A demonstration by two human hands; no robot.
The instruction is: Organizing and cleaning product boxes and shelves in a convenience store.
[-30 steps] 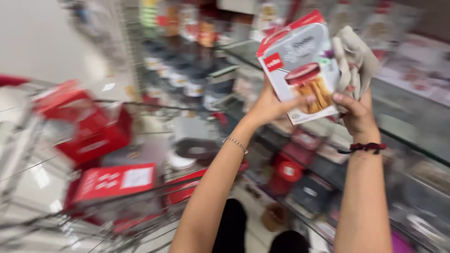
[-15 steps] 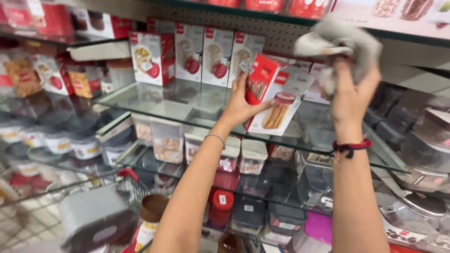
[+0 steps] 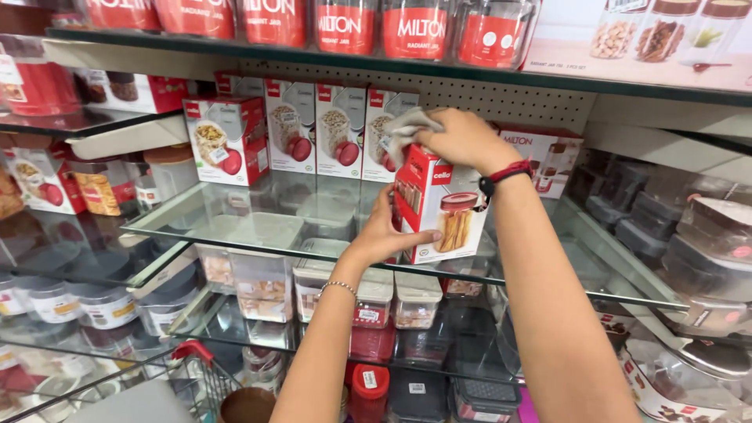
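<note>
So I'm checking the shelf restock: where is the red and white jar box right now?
In the head view the red and white jar box is centre frame, held by the left hand over the glass shelf, with the right hand and grey cloth at its top.

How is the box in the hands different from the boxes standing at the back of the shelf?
The held box is gripped by the left hand and tilted; the row of boxes stands upright on the glass shelf. The held box pictures a jar of sticks; the row's boxes picture jars of grains. The right hand presses a grey cloth on it. All are red and white.
</note>
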